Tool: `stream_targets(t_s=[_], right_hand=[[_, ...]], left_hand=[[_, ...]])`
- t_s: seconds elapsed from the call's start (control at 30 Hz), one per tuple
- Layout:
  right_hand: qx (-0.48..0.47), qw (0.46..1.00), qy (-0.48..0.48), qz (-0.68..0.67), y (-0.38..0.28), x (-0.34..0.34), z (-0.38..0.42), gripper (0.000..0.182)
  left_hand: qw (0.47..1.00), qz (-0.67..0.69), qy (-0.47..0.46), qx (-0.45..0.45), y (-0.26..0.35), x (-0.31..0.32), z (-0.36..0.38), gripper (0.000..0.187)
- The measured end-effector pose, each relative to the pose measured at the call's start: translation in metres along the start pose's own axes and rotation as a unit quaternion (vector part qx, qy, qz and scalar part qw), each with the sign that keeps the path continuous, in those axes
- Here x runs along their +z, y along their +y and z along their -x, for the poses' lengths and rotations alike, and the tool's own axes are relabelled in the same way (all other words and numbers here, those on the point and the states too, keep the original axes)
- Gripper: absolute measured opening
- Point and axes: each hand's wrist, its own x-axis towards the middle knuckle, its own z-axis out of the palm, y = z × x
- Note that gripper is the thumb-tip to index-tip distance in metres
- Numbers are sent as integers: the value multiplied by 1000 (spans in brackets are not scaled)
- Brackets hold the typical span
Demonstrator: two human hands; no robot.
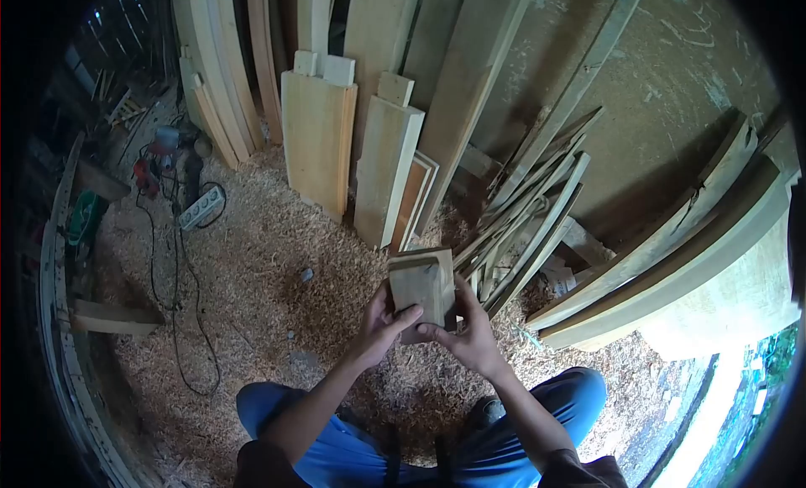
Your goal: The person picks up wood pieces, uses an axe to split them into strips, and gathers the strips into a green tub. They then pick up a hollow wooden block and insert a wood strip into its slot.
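Observation:
Between my two hands is a short wooden block (420, 285), lifted over the shavings in front of my knees. Its face is grey-brown with visible grain, and a darker wooden edge shows along its right and lower sides. My left hand (382, 330) grips the left side, thumb lying across the lower face and the other fingers hidden behind. On the right side, my right hand (472, 337) is closed around the edge, with its thumb at the bottom corner.
Wood shavings (260, 236) cover the floor. Boards (317, 144) lean upright ahead, beside a pile of thin offcut strips (537, 215). Curved planks (672, 244) stand at right. A power strip (201, 207), cables (175, 295) and a red tool (144, 177) lie at left.

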Motion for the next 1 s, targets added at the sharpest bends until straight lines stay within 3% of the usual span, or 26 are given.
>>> stream_targets(t_s=[0.1, 0.17, 0.2, 0.23, 0.3, 0.33, 0.43, 0.47, 0.57, 0.63, 0.77, 0.83, 0.9, 0.97, 1.0], right_hand=[[-34, 999, -4, 33, 1, -4, -1, 91], [45, 997, 16, 60, -3, -5, 5, 80], [15, 996, 28, 82, 5, -3, 10, 64], [20, 996, 20, 83, 5, -1, 14, 64], [-10, 978, 59, 201, -4, 9, 29, 60], [14, 983, 39, 177, -10, 13, 34, 60], [41, 981, 47, 185, -41, 23, 49, 63], [28, 979, 56, 193, -46, 25, 53, 65], [3, 974, 51, 221, -92, 21, 59, 61], [58, 979, -4, 196, -113, 16, 72, 61], [17, 990, -41, 131, -136, 4, 127, 66], [188, 966, -113, 132, -226, 4, 141, 66], [128, 971, -116, 165, -287, 20, 158, 76], [39, 965, -192, 177, -325, 32, 167, 78], [12, 957, -229, 176, -361, 50, 162, 78]], left_hand=[[991, -136, -14, 13, -2, -4, -1, 73], [975, -137, 65, 160, 11, 8, 2, 89], [979, -117, 61, 154, 13, 8, 5, 99], [980, -114, 69, 149, 12, 16, 7, 99], [959, -235, 30, 157, 7, 34, 25, 98], [931, -313, 81, 167, 4, 37, 31, 92], [941, -269, 181, 96, 17, 57, 50, 81], [926, -302, 185, 134, 29, 60, 56, 73], [931, -292, 176, 134, 61, 63, 73, 73], [906, -348, 175, 162, 78, 71, 83, 77], [929, -284, 239, 10, 140, 118, 164, 97], [943, -162, 291, -4, 194, 135, 223, 100], [881, -263, 393, -2, 235, 140, 290, 84], [826, -280, 488, -38, 259, 128, 361, 55], [813, -189, 551, -7, 293, 126, 390, 42]])
